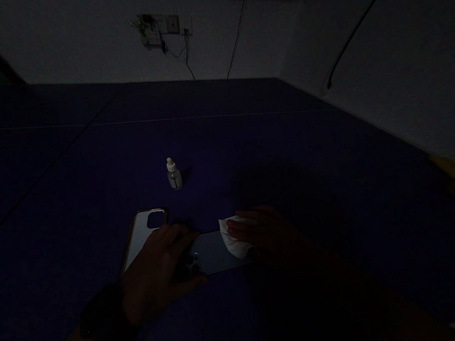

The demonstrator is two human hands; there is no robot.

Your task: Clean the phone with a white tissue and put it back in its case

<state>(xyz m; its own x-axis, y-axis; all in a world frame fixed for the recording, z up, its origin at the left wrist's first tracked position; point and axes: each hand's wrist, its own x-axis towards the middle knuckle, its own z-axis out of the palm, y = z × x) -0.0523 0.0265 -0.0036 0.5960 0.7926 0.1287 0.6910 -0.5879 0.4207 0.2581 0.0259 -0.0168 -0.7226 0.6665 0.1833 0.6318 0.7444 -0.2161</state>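
No legible text shows on the phone (213, 252) or the dropper bottle (174, 177) in this dim light.

The phone (213, 252) looks smooth, the wipe (235, 245) papery and matt, the wall (85, 39) rough.

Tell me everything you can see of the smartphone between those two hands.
The smartphone is back up on the dark blue surface, lengthwise from left to right. Its back looks smooth and pale blue-grey in the dim light, with camera lenses clustered at the left end. The left hand grips that end by the long edges, while the right hand holds a white wipe against the other end, hiding part of it.
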